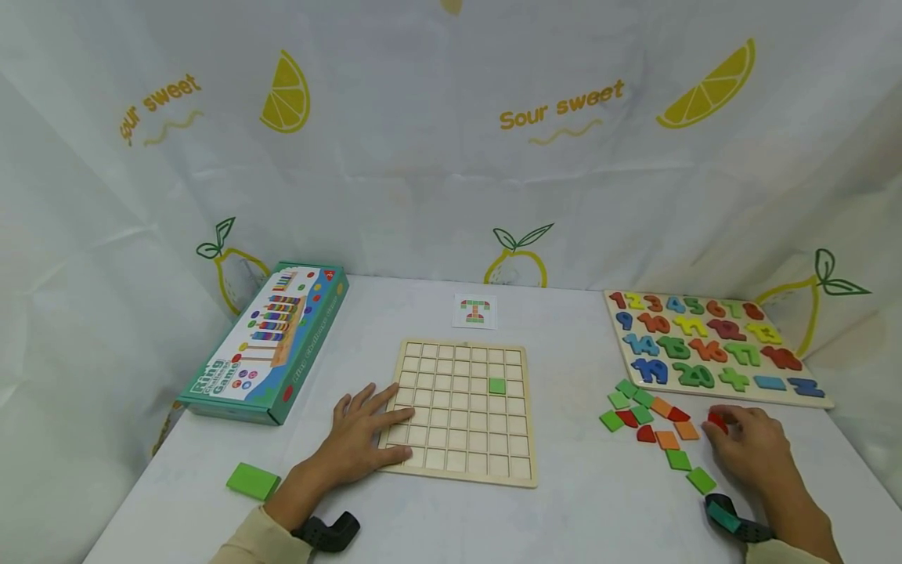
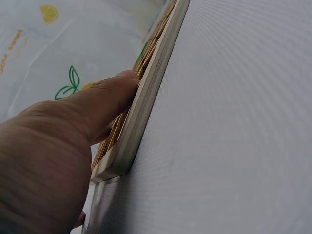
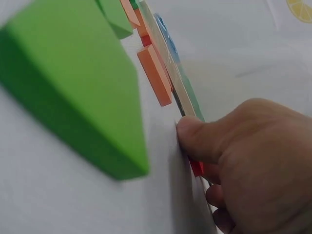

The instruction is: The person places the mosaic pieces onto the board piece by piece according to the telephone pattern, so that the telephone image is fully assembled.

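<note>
A square wooden grid board (image 1: 468, 411) lies mid-table with one green tile (image 1: 497, 385) in a cell at its upper right. My left hand (image 1: 359, 435) rests on the board's left edge with fingers spread; in the left wrist view the thumb (image 2: 109, 95) lies along the board's rim. At the right, my right hand (image 1: 754, 446) pinches a red piece (image 1: 718, 422) between thumb and fingers, partly hidden by them. Beside it lie loose pieces, among them an orange tile (image 1: 687, 431), a red quarter-round piece (image 1: 645, 434) and a green tile (image 1: 701, 480).
Behind the grid board lies a small pattern card (image 1: 475, 311). A number puzzle board (image 1: 719, 348) is at the back right, close to my right hand. A boxed game (image 1: 268, 345) lies at the back left, and a green block (image 1: 253, 482) sits by my left forearm.
</note>
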{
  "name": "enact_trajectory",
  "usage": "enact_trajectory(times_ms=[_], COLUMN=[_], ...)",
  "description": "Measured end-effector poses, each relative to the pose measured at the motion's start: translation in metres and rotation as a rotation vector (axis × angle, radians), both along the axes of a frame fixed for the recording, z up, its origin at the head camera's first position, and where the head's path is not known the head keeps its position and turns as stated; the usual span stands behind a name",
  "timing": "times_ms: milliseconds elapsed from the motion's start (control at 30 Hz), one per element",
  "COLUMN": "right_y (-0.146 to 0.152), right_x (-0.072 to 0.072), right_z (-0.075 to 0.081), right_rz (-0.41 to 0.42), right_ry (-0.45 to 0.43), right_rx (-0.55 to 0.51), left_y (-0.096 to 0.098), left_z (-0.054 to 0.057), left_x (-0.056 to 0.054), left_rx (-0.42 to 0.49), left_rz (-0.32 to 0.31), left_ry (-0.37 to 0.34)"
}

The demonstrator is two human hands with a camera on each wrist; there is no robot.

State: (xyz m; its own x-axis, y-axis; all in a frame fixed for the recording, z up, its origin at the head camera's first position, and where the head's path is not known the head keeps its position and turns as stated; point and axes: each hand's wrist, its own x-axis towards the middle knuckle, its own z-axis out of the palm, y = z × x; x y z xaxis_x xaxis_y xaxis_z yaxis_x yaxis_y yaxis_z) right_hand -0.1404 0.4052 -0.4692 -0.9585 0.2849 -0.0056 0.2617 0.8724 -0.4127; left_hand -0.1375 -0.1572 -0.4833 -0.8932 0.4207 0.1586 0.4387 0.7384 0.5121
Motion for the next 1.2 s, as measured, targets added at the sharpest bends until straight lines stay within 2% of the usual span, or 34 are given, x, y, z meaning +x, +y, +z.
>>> enact_trajectory(times_ms=[200, 333, 467, 600, 733, 867, 1033, 1200], right_y=[0.0, 0.0, -0.001, -0.008, -0.018, -0.031, -0.052, -0.073], right_x=[-0.001, 0.0, 0.002, 0.006, 0.011, 0.015, 0.018, 0.017], right_z=[-0.002, -0.001, 0.003, 0.008, 0.021, 0.038, 0.059, 0.078], right_rz=[0.008, 0.025, 0.008, 0.003, 0.003, 0.027, 0.125, 0.184], right_ry=[-0.01, 0.025, 0.093, 0.23, 0.364, 0.436, 0.556, 0.638], right_rx=[-0.002, -0.008, -0.015, 0.017, 0.016, -0.005, -0.032, -0.071], left_y=[0.0, -0.001, -0.001, -0.001, -0.001, 0.0, -0.001, 0.0], left_z=[-0.001, -0.002, -0.002, -0.002, -0.001, -0.001, -0.001, -0.002], left_x=[0.0, -0.001, -0.001, -0.001, -0.001, -0.001, 0.0, 0.0], left_rx=[0.004, 0.003, 0.001, 0.009, 0.009, -0.001, -0.006, 0.0], left_rz=[0.002, 0.004, 0.003, 0.0, -0.001, 0.0, 0.001, 0.002], left_ry=[-0.004, 0.002, 0.004, -0.006, -0.001, 0.002, -0.006, -0.003])
